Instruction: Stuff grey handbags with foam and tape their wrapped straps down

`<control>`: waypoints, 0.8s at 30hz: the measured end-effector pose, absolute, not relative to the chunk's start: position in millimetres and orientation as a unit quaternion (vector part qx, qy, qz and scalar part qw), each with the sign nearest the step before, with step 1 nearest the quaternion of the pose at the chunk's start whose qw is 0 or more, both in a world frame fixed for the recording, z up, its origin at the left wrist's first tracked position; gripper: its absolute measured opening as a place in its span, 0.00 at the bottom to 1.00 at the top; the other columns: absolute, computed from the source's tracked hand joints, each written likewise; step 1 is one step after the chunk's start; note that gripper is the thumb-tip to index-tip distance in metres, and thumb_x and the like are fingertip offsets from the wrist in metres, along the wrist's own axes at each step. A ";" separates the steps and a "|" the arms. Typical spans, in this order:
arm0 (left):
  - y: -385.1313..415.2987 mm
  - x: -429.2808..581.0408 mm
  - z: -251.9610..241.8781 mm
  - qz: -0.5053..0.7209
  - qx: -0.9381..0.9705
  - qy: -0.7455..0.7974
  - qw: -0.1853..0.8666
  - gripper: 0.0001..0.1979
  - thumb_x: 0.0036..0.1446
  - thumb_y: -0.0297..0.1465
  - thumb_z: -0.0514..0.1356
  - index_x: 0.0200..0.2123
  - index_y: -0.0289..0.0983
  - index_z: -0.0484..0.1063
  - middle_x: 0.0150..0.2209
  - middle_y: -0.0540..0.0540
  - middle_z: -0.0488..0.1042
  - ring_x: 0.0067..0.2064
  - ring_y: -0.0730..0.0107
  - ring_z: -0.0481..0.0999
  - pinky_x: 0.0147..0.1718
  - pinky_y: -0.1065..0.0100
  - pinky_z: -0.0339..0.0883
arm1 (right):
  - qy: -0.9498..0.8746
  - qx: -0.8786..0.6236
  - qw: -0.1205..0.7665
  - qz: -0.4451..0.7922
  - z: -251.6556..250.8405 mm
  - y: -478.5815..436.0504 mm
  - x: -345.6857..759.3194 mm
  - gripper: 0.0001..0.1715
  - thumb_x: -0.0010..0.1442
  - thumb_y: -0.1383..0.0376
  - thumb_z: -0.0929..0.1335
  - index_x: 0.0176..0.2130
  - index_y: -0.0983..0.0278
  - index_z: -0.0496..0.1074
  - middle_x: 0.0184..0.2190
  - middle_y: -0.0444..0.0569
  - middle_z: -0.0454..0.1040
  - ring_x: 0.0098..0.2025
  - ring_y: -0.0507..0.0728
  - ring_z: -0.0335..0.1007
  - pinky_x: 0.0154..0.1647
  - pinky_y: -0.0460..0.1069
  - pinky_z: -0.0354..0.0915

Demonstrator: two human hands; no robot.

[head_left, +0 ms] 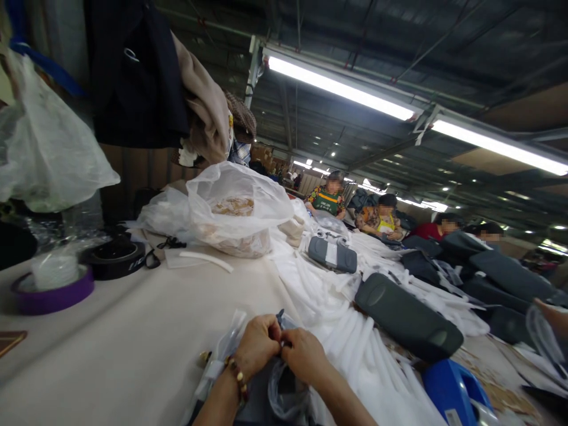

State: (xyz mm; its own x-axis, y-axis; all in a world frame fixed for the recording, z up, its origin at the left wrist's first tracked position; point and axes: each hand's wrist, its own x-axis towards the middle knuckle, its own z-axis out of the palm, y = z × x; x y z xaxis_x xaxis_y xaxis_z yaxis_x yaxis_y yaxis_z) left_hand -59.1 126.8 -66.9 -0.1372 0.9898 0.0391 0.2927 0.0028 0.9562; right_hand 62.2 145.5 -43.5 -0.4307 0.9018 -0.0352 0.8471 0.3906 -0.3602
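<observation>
My left hand (258, 346), with a beaded bracelet (239, 381) at its wrist, and my right hand (305, 356) meet low in the middle of the view. The fingertips of both are pinched together, and what lies between them is mostly hidden. A small dark grey-blue tip (280, 316) pokes out just above them, with a bit of clear film beside it. Below the hands, a clear plastic wrap (284, 393) hangs over something dark grey. Left of my left wrist is a clear and white plastic-covered piece (217, 361) with a brass-coloured end.
White foam tubes (355, 349) are heaped at right, with a dark grey padded piece (408, 316) on them. A blue jug (457, 390) stands nearby. At left are tape rolls (53, 296) and a translucent bag (239, 228). Several people (328, 198) sit beyond.
</observation>
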 end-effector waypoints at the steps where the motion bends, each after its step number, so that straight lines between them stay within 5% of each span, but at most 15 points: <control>1: 126.9 -58.8 -66.7 0.459 0.536 0.599 0.378 0.11 0.32 0.14 0.54 0.16 0.36 0.61 0.17 0.56 0.62 0.24 0.75 0.62 0.24 0.73 0.54 | -0.823 -0.533 0.092 0.174 -43.8 146.0 62.1 0.17 0.48 0.73 0.64 0.33 0.60 0.78 0.32 0.49 0.80 0.37 0.58 0.75 0.32 0.47 0.58; 12: 122.4 -52.6 -56.6 0.407 0.557 0.665 0.288 0.10 0.38 0.17 0.53 0.19 0.37 0.60 0.20 0.53 0.63 0.27 0.70 0.64 0.29 0.70 0.53 | -0.745 -0.586 0.217 0.232 -61.4 145.0 67.7 0.13 0.46 0.72 0.64 0.27 0.61 0.77 0.28 0.47 0.79 0.34 0.57 0.74 0.33 0.46 0.61; 24: 129.9 -53.5 -69.4 0.424 0.566 0.621 0.338 0.08 0.35 0.20 0.53 0.14 0.37 0.60 0.18 0.53 0.60 0.26 0.71 0.62 0.28 0.69 0.49 | -0.732 -0.564 0.280 0.259 -66.4 140.6 69.4 0.09 0.45 0.71 0.62 0.25 0.62 0.71 0.23 0.42 0.74 0.28 0.54 0.68 0.31 0.46 0.59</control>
State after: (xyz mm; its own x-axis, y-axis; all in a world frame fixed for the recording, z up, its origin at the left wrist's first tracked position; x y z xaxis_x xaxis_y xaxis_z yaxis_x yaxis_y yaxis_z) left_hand -53.5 129.9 -69.4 -0.1313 0.9894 0.0613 0.4164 -0.0011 0.9092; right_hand 69.4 140.6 -66.4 -0.2062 0.9715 0.1171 0.6811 0.2284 -0.6957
